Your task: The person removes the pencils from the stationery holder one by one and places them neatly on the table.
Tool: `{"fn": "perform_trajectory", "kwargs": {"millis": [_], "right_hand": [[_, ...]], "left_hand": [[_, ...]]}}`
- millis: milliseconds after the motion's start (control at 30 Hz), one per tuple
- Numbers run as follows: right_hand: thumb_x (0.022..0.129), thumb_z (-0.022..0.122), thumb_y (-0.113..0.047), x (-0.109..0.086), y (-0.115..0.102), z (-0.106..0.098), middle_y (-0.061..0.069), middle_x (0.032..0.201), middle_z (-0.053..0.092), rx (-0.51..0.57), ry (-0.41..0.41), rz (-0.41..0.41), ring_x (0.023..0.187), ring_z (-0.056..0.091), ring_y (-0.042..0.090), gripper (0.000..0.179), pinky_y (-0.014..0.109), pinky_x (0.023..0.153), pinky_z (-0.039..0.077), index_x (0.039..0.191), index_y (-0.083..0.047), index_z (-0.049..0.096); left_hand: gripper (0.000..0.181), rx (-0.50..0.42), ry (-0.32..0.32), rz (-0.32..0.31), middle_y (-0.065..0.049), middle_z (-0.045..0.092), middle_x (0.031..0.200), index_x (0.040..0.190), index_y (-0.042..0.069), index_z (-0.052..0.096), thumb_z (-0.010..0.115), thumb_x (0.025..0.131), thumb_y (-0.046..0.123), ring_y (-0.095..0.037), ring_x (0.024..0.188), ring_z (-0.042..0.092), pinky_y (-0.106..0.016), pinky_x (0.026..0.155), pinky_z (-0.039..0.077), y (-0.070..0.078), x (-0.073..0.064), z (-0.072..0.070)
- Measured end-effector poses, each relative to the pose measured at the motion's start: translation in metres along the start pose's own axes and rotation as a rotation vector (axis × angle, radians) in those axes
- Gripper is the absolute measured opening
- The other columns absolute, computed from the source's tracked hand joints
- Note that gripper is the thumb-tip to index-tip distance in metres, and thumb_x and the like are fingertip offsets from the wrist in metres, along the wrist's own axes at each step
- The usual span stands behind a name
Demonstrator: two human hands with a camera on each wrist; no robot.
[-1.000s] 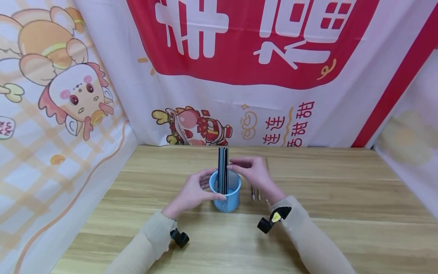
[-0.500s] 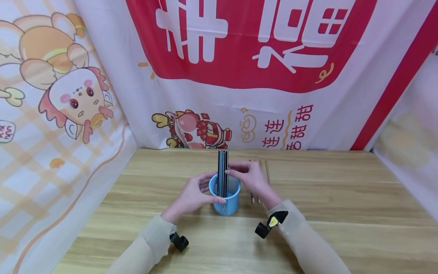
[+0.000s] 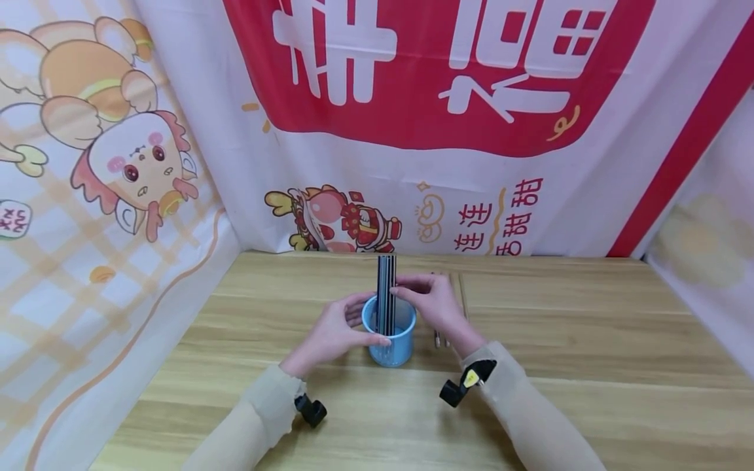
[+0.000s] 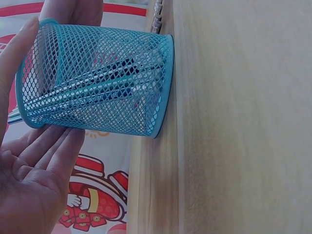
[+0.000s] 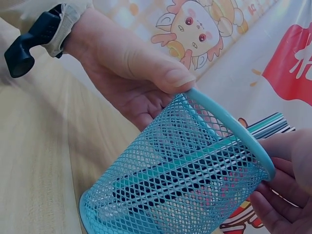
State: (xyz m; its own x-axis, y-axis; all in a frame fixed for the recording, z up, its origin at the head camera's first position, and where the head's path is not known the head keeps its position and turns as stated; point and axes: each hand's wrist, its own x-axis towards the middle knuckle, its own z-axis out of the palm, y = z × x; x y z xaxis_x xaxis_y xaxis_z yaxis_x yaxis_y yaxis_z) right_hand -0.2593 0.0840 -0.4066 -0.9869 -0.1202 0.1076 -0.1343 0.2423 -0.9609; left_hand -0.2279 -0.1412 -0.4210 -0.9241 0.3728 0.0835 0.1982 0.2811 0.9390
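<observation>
In the head view a light blue mesh pen holder (image 3: pixel 391 348) stands on the table. My left hand (image 3: pixel 334 332) holds it from the left, thumb on the near rim and fingers behind. Inside, a bundle of dark, teal and white pencils (image 3: pixel 385 294) sticks up well past the rim; in the left wrist view the pencils (image 4: pixel 92 90) slant within the mesh. From the right, my right hand (image 3: pixel 432 302) has its thumb and index finger at the side of the pencils, above the rim. Its other fingers (image 5: pixel 278 204) curl beside the rim in the right wrist view.
Several more pencils (image 3: pixel 438 339) lie on the wooden table (image 3: pixel 559 327) right of the pen holder, partly hidden under my right hand and forearm. Printed cloth (image 3: pixel 501 209) hangs along the back and both sides. Small black cameras (image 3: pixel 311 411) are strapped at both wrists.
The view tilts slightly. My right hand stays at the side of the pencils, its wrist a little further left than a second ago; my left hand keeps its hold on the pen holder.
</observation>
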Motion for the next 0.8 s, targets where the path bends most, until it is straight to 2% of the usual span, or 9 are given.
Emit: {"fn": "perform_trajectory", "kwargs": {"millis": [367,667,800], "right_hand": [[0.092,0.079,-0.026,0.000,-0.006,-0.003,0.000,0.107,0.074,0.027,0.022,-0.045,0.102,0.067,0.019,0.026,0.037,0.091,0.057,0.116,-0.015,0.076],[0.088,0.082,-0.032,-0.004,-0.014,-0.010,0.000,0.108,0.074,0.055,0.079,-0.030,0.102,0.068,0.019,0.033,0.037,0.093,0.057,0.116,-0.016,0.075],[0.089,0.082,-0.031,-0.004,-0.019,-0.016,0.002,0.107,0.074,0.098,0.082,-0.062,0.100,0.069,0.020,0.034,0.036,0.092,0.057,0.117,-0.014,0.074]], "left_hand": [[0.079,0.010,-0.003,0.003,0.000,0.059,0.141,0.145,0.017,0.055,0.093,0.076,0.020,-0.020,0.126,0.058,-0.036,0.107,0.047,0.001,0.000,0.000],[0.081,0.023,-0.005,0.005,-0.004,0.057,0.143,0.148,0.013,0.052,0.092,0.078,0.021,-0.022,0.128,0.058,-0.038,0.107,0.047,0.003,0.000,0.000],[0.082,0.025,-0.005,0.000,-0.003,0.058,0.143,0.148,0.014,0.052,0.092,0.077,0.022,-0.022,0.128,0.058,-0.038,0.107,0.047,0.003,-0.001,0.000]]}}
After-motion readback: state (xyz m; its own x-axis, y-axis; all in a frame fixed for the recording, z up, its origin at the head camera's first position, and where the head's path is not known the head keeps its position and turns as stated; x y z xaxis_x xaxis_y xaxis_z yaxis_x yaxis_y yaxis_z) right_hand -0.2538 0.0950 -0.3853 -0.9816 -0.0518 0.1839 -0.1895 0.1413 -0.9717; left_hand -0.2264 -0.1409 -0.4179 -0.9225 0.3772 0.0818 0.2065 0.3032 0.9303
